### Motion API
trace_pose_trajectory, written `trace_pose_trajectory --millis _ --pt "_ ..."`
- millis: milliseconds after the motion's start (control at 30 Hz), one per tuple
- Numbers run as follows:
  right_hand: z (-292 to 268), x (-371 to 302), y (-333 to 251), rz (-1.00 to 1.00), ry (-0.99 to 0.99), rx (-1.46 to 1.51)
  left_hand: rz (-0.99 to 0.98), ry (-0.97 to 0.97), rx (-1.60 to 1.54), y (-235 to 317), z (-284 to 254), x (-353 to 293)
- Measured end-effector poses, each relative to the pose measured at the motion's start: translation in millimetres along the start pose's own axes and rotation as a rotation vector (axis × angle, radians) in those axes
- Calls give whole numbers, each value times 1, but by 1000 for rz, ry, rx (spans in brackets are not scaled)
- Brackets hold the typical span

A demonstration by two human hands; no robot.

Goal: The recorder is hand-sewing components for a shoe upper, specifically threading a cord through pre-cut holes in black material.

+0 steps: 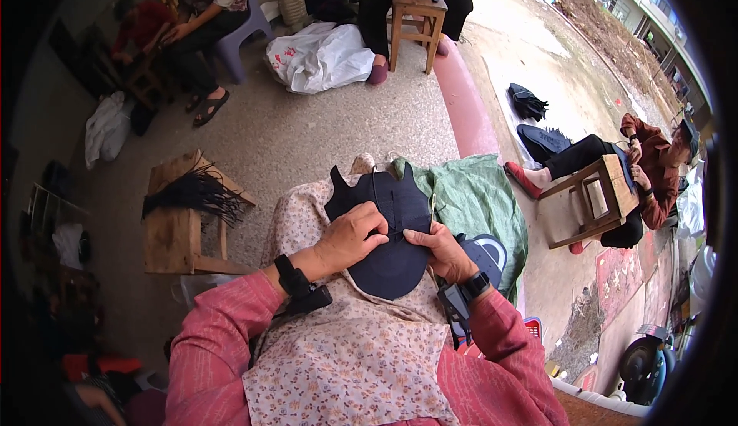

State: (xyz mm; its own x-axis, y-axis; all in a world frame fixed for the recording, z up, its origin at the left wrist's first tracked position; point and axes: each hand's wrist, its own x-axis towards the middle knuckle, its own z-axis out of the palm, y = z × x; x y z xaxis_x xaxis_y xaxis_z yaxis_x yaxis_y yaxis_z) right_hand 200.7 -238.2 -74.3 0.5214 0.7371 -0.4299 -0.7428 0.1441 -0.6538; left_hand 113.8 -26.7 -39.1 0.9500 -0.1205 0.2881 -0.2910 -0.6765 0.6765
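Note:
A dark navy cloth piece (390, 272) lies over my lap, rounded at the near end and with pointed corners at the far end. A thin cord or strip runs along its middle. My left hand (354, 234) is closed in a pinch above its centre; what the fingertips hold, if anything, is too small to make out. My right hand (442, 249) grips the piece's right edge, thumb on top and fingers hidden beneath. Under it spreads a floral apron (346, 364). Beside my right wrist is a blue oval piece with a white band (490, 255).
A wooden stool (173, 240) at left bears a bundle of black strips (196, 195). Green cloth (469, 188) drapes at my right. Several people sit around, one at right by a wooden stool (607, 195). A white sack (323, 57) lies ahead; dark pieces (542, 142) rest on the ground.

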Motion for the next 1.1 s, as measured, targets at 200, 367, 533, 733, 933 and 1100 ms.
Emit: trace_pose_trajectory --millis 200,367,533,733,933,1100 --pt "3 -2 -6 -61 -66 -183 -149 12 -48 -10 6 8" --pt "2 -5 -11 -95 -116 -386 -753 304 -1022 -27 8 25" --pt "-4 -1 -10 -71 -114 -375 -708 261 -1163 -36 -1 21" --pt "7 -2 -5 -35 -78 -187 -633 23 -932 -17 -18 -2" --pt "10 -4 -14 -9 -58 -166 -11 13 -86 -4 -13 -34" --pt "15 -3 -12 -29 -43 -188 46 26 63 5 -6 -32"
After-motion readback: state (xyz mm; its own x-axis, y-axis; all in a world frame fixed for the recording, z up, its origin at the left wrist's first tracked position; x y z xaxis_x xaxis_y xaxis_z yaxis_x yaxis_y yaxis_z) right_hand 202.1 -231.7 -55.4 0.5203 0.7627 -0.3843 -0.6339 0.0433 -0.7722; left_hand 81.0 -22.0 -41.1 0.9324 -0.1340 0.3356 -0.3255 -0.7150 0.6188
